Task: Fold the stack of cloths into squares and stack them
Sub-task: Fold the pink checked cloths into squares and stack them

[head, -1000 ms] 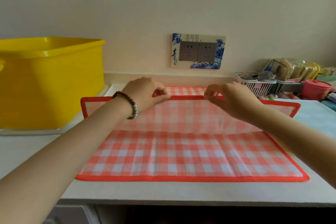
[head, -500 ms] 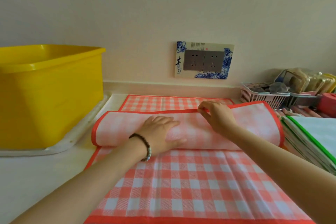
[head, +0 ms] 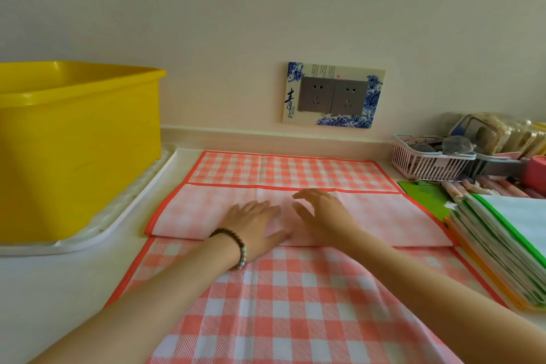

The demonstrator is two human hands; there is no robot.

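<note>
White counter [head: 44,289] carries a checked cloth [head: 295,304]; left hand [head: 254,226] and right hand [head: 320,217] rest open on its folded flap [head: 192,213].

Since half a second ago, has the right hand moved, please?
Yes: the right hand let go of the folded flap and drew back from the wall socket.

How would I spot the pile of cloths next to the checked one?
Start at the wall socket plate, then drop to the right end of the counter, just below the pink basket. There lies the pile of cloths, beside the red checked cloth. Unlike that one, it is many layers thick, with green and orange borders.
</note>
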